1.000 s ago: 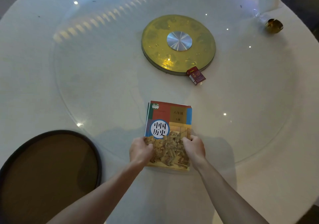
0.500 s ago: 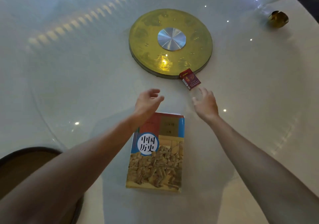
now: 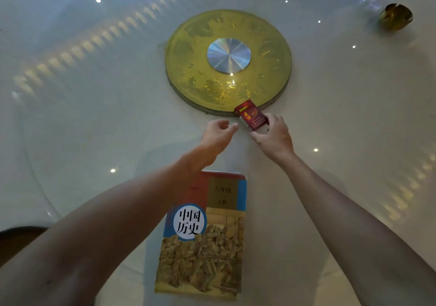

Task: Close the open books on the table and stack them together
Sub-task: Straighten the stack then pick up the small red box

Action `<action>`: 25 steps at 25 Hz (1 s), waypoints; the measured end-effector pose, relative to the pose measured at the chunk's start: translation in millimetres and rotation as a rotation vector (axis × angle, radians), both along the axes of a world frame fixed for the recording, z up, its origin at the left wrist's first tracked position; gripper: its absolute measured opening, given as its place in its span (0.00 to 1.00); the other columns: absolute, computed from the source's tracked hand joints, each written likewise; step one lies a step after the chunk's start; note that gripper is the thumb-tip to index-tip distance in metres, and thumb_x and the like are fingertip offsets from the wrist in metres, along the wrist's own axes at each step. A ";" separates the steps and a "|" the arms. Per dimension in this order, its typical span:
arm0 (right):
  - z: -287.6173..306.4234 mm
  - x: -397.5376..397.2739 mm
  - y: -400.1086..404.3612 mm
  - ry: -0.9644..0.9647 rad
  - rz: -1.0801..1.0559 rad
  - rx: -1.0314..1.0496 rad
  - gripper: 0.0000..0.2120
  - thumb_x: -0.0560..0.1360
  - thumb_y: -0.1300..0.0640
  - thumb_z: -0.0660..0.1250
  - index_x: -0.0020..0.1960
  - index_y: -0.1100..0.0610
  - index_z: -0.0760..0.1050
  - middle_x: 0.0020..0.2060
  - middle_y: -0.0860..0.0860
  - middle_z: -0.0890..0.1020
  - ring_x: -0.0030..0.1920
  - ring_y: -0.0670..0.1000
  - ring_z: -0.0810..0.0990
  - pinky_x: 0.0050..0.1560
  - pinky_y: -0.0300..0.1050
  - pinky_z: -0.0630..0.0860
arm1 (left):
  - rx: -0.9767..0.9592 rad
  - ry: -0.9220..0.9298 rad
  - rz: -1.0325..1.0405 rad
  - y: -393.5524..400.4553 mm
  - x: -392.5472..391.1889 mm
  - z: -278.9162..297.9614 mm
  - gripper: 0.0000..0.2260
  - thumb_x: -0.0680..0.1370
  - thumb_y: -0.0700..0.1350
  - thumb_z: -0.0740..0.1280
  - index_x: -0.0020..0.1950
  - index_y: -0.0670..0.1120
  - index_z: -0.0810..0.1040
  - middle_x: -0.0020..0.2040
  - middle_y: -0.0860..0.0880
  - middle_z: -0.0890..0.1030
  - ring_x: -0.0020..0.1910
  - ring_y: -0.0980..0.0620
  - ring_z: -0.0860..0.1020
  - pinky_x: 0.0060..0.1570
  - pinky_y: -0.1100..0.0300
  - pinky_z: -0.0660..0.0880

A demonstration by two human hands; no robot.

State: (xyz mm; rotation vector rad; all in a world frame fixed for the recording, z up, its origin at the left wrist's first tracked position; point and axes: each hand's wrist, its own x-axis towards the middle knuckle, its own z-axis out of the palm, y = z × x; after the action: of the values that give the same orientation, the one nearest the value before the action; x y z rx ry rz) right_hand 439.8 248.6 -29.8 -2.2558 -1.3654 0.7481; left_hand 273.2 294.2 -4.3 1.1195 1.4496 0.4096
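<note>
I see the closed book stack (image 3: 203, 235) lying on the desk (image 3: 94, 117) nearest me, apparently finished; my right hand (image 3: 271, 136) pinches a red packet (image 3: 251, 116), my left hand (image 3: 217, 133) hovers loosely curled, empty.

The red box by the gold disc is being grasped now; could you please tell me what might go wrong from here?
1. The right hand pinches the red box only at its near end, so it could slip onto the glass tabletop.
2. The box touches the gold disc, so lifting might scrape it.
3. The left forearm crosses the closed book and could shift it.
</note>
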 end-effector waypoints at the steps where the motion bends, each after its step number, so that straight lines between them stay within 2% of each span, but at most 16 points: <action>1: 4.0 -3.5 -3.9 0.073 0.025 0.015 0.27 0.73 0.49 0.75 0.69 0.54 0.74 0.60 0.52 0.76 0.56 0.53 0.77 0.54 0.49 0.76 | -0.011 -0.024 0.043 2.3 0.8 -1.2 0.16 0.79 0.53 0.69 0.61 0.43 0.81 0.59 0.43 0.83 0.58 0.45 0.82 0.61 0.47 0.79; 2: 8.1 -7.1 -9.1 0.135 0.056 0.023 0.26 0.73 0.49 0.76 0.69 0.53 0.74 0.58 0.51 0.76 0.53 0.50 0.77 0.51 0.46 0.75 | -0.019 -0.043 0.089 2.9 0.7 -2.1 0.12 0.79 0.52 0.69 0.53 0.44 0.83 0.53 0.44 0.84 0.55 0.44 0.83 0.60 0.45 0.79; 3: 12.4 -11.6 -14.6 0.176 0.080 0.027 0.26 0.73 0.50 0.76 0.68 0.53 0.74 0.57 0.50 0.76 0.51 0.49 0.77 0.49 0.44 0.74 | -0.018 -0.069 0.131 2.6 -0.5 -2.1 0.11 0.79 0.52 0.69 0.51 0.44 0.82 0.49 0.45 0.84 0.53 0.44 0.84 0.58 0.44 0.80; 7: 31.2 -36.9 -30.8 0.225 0.083 0.034 0.24 0.71 0.50 0.77 0.62 0.54 0.72 0.56 0.51 0.75 0.47 0.48 0.76 0.46 0.44 0.77 | -0.045 -0.155 0.222 -9.8 -16.3 2.9 0.17 0.79 0.46 0.71 0.64 0.37 0.78 0.49 0.43 0.85 0.48 0.46 0.86 0.52 0.51 0.83; 9: 45.4 -58.1 -34.5 0.276 0.080 0.017 0.25 0.70 0.49 0.77 0.61 0.54 0.71 0.55 0.52 0.77 0.47 0.50 0.79 0.47 0.48 0.78 | -0.050 -0.213 0.269 -19.9 -36.9 13.7 0.16 0.79 0.44 0.71 0.63 0.37 0.78 0.50 0.40 0.85 0.46 0.47 0.86 0.46 0.55 0.83; 11: 60.2 -84.2 -38.1 0.345 0.105 -0.026 0.27 0.69 0.49 0.78 0.63 0.53 0.71 0.55 0.52 0.81 0.49 0.52 0.81 0.49 0.49 0.79 | -0.026 -0.235 0.308 -29.1 -66.4 28.8 0.14 0.79 0.43 0.71 0.62 0.38 0.79 0.51 0.38 0.85 0.44 0.46 0.85 0.45 0.55 0.83; 13: 75.7 -121.1 -44.6 0.440 0.170 -0.076 0.27 0.71 0.49 0.78 0.65 0.53 0.72 0.53 0.50 0.83 0.50 0.50 0.83 0.50 0.48 0.80 | 0.001 -0.259 0.352 -40.7 -108.1 42.7 0.12 0.79 0.42 0.71 0.60 0.38 0.80 0.50 0.37 0.86 0.45 0.44 0.85 0.47 0.53 0.83; 15: 86.7 -162.7 -52.7 0.504 0.219 -0.096 0.22 0.74 0.48 0.76 0.65 0.53 0.75 0.51 0.49 0.84 0.49 0.49 0.84 0.48 0.47 0.82 | 0.027 -0.295 0.411 -55.0 -154.7 53.5 0.11 0.79 0.40 0.71 0.60 0.38 0.80 0.50 0.37 0.86 0.45 0.42 0.86 0.45 0.53 0.84; 18: 87.5 -236.3 -62.5 0.472 0.290 -0.101 0.15 0.79 0.49 0.71 0.62 0.56 0.81 0.49 0.49 0.85 0.47 0.48 0.83 0.50 0.49 0.81 | 0.089 -0.251 0.526 -89.8 -232.5 61.8 0.10 0.78 0.40 0.72 0.58 0.38 0.82 0.47 0.39 0.86 0.43 0.44 0.87 0.38 0.60 0.82; 21: 77.1 -308.8 -74.2 0.426 0.342 -0.153 0.12 0.80 0.53 0.69 0.58 0.58 0.83 0.44 0.49 0.85 0.43 0.47 0.82 0.51 0.53 0.81 | 0.092 -0.176 0.637 -130.5 -301.3 55.7 0.10 0.77 0.41 0.73 0.58 0.40 0.83 0.45 0.43 0.87 0.40 0.49 0.86 0.35 0.65 0.81; 23: 68.4 -354.4 -88.6 0.431 0.375 -0.212 0.11 0.79 0.52 0.70 0.56 0.57 0.83 0.42 0.49 0.85 0.41 0.48 0.82 0.52 0.55 0.81 | 0.089 -0.122 0.715 -157.3 -346.0 47.0 0.12 0.76 0.43 0.74 0.58 0.41 0.83 0.46 0.43 0.87 0.42 0.49 0.87 0.38 0.61 0.83; 25: 60.2 -398.2 -108.5 0.442 0.426 -0.268 0.13 0.76 0.49 0.71 0.56 0.54 0.82 0.41 0.49 0.85 0.40 0.48 0.82 0.51 0.56 0.81 | 0.081 -0.070 0.792 -187.3 -390.4 33.1 0.11 0.75 0.44 0.76 0.54 0.42 0.83 0.45 0.44 0.87 0.44 0.47 0.87 0.45 0.51 0.84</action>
State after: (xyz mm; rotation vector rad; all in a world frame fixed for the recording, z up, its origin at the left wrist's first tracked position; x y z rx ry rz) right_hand 41.6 140.1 30.4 -1.8222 -1.6005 1.5482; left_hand -117.2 106.9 28.8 0.5379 1.7871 1.0521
